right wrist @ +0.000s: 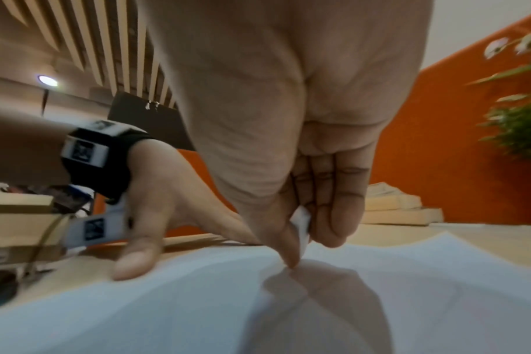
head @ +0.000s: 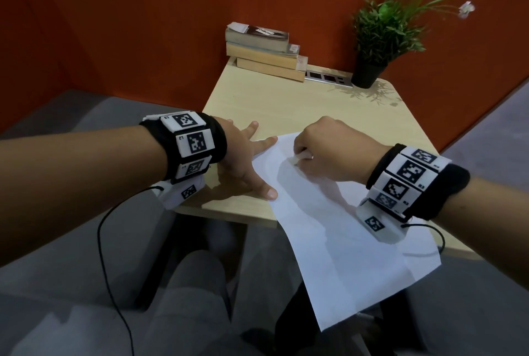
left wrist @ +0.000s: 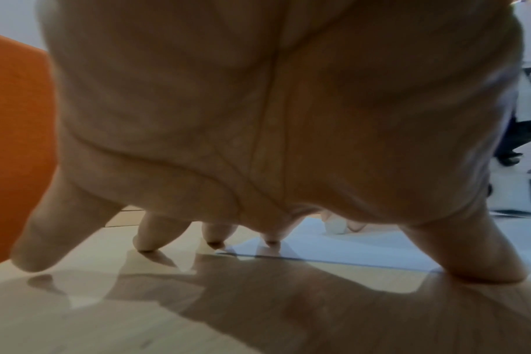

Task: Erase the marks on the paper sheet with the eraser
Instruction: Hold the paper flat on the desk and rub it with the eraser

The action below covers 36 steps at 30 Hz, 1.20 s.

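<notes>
Working from the biggest thing down: your desk (head: 286,104) is a small pale wood-grain top filling the middle of the head view, smooth and glossy enough to mirror fingers in the left wrist view. Judge it slick; paper will skate on it.

The paper sheet (head: 343,241) runs from frame centre down toward lower right, and its near end hangs past the desk's front edge with nothing under it. Thin, limp, light, easily creased. It bows gently in the right wrist view. No marks are legible from here; too faint or hidden under the hand.

Your left hand (head: 243,167) sits left of centre, fingers spread and straight, tips pressed down. Thumb tip and forefinger land at the sheet's left edge; the other fingers are on bare wood. That pins only one margin.

Your right hand (head: 335,149) is just right of centre, curled, thumb and fingers pinching the eraser (right wrist: 300,227).

The eraser is a small white block, mostly buried in the grip, its lower corner at or just above the sheet; contact cannot be confirmed. Expect it firm but slightly rubbery, grabbing the paper as it drags.

Handling notes:
- Keep the pinch low on the block, near the working end, so it doesn't roll.
- Slide the bracing hand further onto the sheet, close beside the rub zone.
- Stroke away from the pinned edge; rubbing toward it will likely buckle the sheet.
- Light pressure. The overhanging end gives no support.
</notes>
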Each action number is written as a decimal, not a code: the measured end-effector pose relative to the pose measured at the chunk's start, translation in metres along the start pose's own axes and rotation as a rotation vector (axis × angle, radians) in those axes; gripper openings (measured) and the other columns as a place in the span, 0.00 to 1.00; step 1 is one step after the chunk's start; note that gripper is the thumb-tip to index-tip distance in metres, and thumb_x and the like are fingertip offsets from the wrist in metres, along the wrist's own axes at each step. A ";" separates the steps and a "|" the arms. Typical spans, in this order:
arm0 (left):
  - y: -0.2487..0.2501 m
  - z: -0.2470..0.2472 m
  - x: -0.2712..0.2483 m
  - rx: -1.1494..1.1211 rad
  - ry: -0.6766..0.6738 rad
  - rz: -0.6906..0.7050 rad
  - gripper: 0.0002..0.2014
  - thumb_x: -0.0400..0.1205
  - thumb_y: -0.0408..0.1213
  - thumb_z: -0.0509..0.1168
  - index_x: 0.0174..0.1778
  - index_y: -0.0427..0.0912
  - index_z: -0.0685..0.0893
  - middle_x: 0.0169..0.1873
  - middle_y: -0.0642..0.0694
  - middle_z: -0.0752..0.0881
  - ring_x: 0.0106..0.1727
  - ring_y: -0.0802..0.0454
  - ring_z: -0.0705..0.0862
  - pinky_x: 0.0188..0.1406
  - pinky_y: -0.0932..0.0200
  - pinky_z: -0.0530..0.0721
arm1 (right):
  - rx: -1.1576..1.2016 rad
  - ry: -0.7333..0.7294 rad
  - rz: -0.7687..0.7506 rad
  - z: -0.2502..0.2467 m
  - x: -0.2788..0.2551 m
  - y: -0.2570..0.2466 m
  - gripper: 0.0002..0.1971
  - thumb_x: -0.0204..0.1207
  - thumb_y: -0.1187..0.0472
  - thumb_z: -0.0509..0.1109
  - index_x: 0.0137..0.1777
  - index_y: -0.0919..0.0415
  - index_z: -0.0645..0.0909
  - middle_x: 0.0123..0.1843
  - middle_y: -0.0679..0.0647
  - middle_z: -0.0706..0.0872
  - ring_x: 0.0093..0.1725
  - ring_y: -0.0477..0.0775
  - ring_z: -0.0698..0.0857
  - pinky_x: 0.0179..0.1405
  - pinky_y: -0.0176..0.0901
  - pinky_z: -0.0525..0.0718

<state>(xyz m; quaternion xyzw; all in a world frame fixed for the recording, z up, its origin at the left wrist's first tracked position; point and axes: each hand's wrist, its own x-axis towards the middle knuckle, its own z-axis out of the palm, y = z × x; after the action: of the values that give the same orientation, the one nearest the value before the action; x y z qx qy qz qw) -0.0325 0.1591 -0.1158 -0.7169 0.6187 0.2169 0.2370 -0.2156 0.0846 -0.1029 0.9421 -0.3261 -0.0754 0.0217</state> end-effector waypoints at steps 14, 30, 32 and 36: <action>-0.004 -0.001 -0.006 0.001 0.006 -0.005 0.72 0.49 0.93 0.56 0.85 0.72 0.27 0.88 0.54 0.26 0.91 0.31 0.36 0.85 0.21 0.48 | 0.147 -0.030 -0.015 -0.005 -0.038 0.027 0.05 0.81 0.50 0.72 0.51 0.46 0.89 0.45 0.42 0.90 0.46 0.50 0.86 0.47 0.53 0.90; 0.001 -0.004 -0.008 0.008 0.147 0.135 0.45 0.86 0.66 0.61 0.94 0.53 0.50 0.93 0.52 0.50 0.88 0.44 0.62 0.84 0.44 0.67 | 0.139 -0.096 0.011 0.000 -0.065 0.023 0.08 0.85 0.47 0.70 0.54 0.48 0.87 0.48 0.44 0.91 0.48 0.47 0.86 0.48 0.53 0.89; -0.001 -0.003 -0.009 0.016 0.140 0.156 0.50 0.82 0.72 0.61 0.94 0.52 0.48 0.93 0.54 0.47 0.89 0.45 0.60 0.85 0.43 0.65 | 0.147 -0.126 0.005 -0.008 -0.058 0.023 0.07 0.84 0.48 0.71 0.54 0.47 0.87 0.49 0.44 0.90 0.49 0.47 0.86 0.48 0.51 0.88; -0.004 -0.001 -0.004 0.017 0.154 0.192 0.66 0.67 0.82 0.65 0.94 0.49 0.47 0.93 0.53 0.47 0.88 0.44 0.64 0.84 0.42 0.68 | 0.203 -0.064 0.014 -0.012 -0.029 0.021 0.06 0.83 0.54 0.73 0.54 0.50 0.91 0.51 0.45 0.91 0.49 0.48 0.86 0.48 0.48 0.87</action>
<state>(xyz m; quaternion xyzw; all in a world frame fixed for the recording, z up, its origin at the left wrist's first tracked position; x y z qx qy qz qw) -0.0287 0.1620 -0.1118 -0.6668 0.7028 0.1777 0.1729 -0.2488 0.0860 -0.0857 0.9343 -0.3391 -0.0719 -0.0838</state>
